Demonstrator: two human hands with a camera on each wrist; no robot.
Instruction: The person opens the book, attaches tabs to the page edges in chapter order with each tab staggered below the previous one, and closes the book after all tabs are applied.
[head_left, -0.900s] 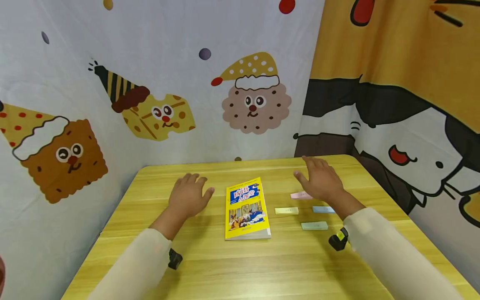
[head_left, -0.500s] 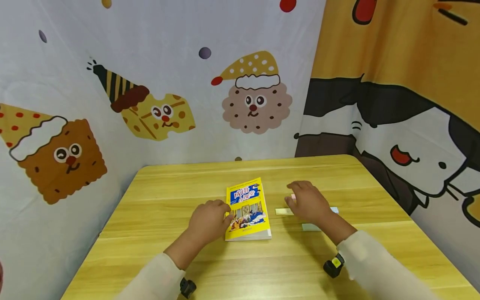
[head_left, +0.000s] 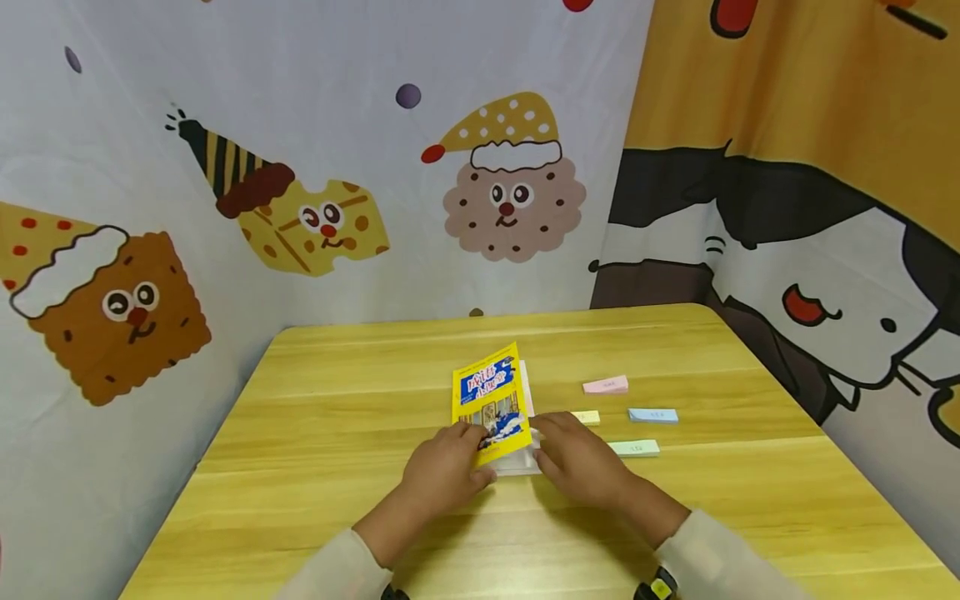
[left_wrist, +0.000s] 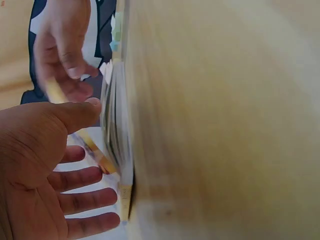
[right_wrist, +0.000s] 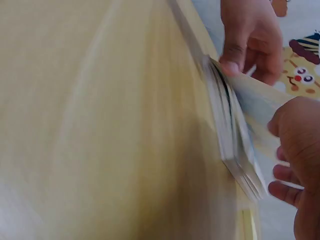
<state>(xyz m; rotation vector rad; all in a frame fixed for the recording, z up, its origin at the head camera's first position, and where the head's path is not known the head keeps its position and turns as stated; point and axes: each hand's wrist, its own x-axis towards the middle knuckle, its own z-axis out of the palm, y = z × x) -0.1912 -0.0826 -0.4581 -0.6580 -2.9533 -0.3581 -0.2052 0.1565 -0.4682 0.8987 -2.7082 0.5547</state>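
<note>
A paperback book (head_left: 489,385) with a yellow and blue cover lies on the table, its front cover raised off the white pages along the right side. My right hand (head_left: 588,462) pinches the cover's free edge with thumb and fingertips. At the lower left of the book is my left hand (head_left: 446,467), its fingers over the cover near the spine. The left wrist view shows that hand's fingers fairly straight, with the page block (left_wrist: 115,115) fanned a little beyond them. Between both hands, in the right wrist view, the lifted cover (right_wrist: 255,100) stretches at a slant.
Right of the book lie small paper strips: pink (head_left: 606,385), blue (head_left: 652,415), green (head_left: 636,448) and yellow (head_left: 587,417), the last partly behind my right hand. The wooden table (head_left: 315,500) meets a cartoon-printed curtain (head_left: 330,100) at the back.
Both hands have come inward and down from above the table to the book. The cover, flat before, is now lifted on its right side. The strips have stayed in place.
</note>
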